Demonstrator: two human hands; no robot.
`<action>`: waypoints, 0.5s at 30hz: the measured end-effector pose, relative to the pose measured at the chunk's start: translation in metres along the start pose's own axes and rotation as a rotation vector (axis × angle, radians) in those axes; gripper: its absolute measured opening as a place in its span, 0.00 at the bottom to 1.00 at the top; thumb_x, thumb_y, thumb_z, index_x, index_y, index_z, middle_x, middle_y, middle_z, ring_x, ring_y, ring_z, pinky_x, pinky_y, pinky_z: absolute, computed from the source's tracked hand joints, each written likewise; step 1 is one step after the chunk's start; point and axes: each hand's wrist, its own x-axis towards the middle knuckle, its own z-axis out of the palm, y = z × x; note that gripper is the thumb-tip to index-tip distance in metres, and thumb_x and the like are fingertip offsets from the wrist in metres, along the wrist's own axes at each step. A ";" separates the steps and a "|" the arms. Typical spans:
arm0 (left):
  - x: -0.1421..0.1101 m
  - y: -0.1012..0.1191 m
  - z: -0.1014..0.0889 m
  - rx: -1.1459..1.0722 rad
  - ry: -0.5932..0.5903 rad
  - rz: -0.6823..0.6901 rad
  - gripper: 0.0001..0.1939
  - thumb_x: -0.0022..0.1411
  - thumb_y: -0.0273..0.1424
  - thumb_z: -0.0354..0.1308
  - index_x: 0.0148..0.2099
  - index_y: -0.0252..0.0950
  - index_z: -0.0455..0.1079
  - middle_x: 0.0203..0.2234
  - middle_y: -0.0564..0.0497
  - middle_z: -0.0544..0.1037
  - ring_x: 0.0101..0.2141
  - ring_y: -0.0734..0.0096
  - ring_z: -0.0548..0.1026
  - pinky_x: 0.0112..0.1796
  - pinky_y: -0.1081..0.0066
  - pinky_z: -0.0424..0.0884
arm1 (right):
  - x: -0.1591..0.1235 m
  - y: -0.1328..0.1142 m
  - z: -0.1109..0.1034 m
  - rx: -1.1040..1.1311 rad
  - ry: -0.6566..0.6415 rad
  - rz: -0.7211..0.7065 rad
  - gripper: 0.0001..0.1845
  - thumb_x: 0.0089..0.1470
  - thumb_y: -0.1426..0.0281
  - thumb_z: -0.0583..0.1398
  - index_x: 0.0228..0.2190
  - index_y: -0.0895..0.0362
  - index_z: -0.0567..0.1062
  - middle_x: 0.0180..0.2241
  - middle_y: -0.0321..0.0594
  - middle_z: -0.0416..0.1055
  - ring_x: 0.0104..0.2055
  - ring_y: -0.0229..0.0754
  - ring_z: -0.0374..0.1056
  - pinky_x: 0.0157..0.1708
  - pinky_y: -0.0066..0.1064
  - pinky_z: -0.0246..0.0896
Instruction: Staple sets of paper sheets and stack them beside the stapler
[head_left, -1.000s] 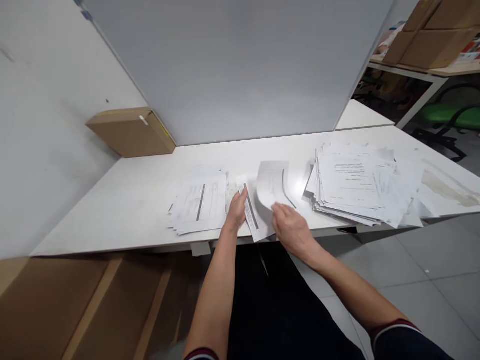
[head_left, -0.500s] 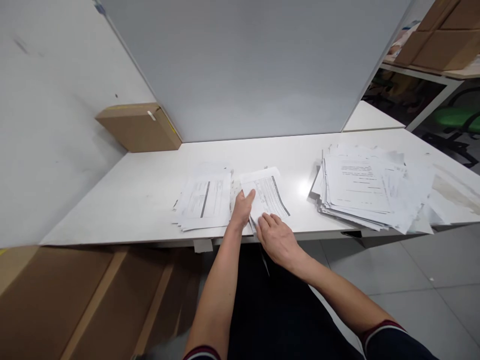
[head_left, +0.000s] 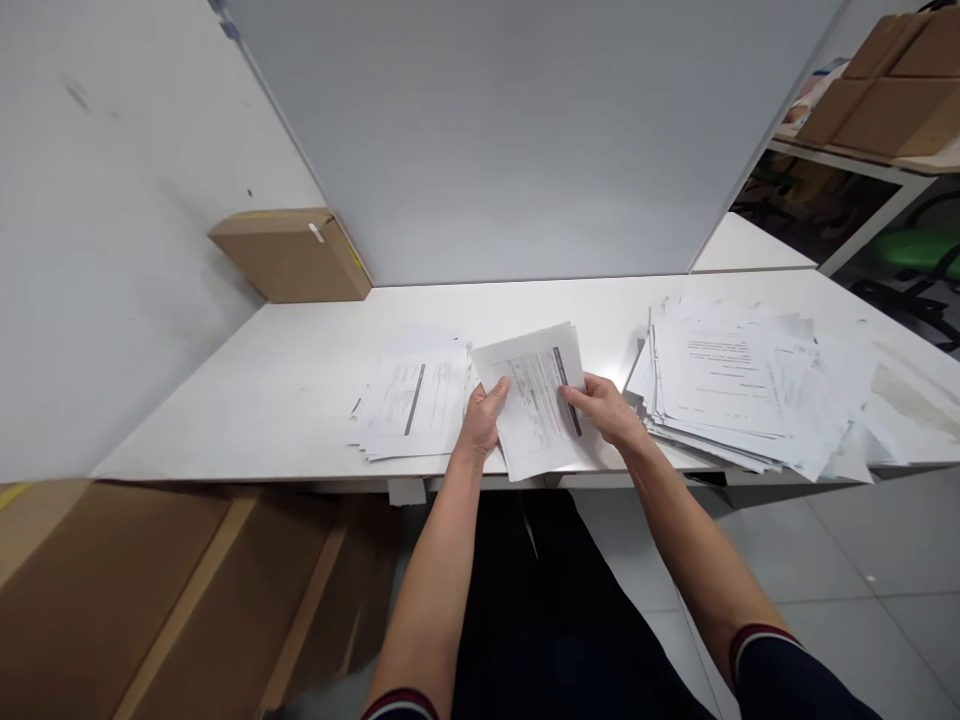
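Evidently, the tilted white paper sheets are closely printed, dark-barred and nearly flat; left hand grasps their left edge, right hand their right.

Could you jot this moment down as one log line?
left hand: holding printed sheets | right hand: holding same sheets, opposite side | desk: smaller paper pile at left, larger paper pile at right

Illegibly small print on the held sheets, left pile and right pile
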 end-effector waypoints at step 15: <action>0.000 -0.006 -0.006 0.372 0.142 0.311 0.19 0.57 0.45 0.55 0.45 0.39 0.73 0.33 0.49 0.77 0.39 0.67 0.74 0.41 0.70 0.67 | 0.008 0.003 0.006 0.104 0.224 -0.286 0.22 0.49 0.55 0.59 0.42 0.54 0.73 0.44 0.42 0.74 0.46 0.47 0.69 0.48 0.43 0.63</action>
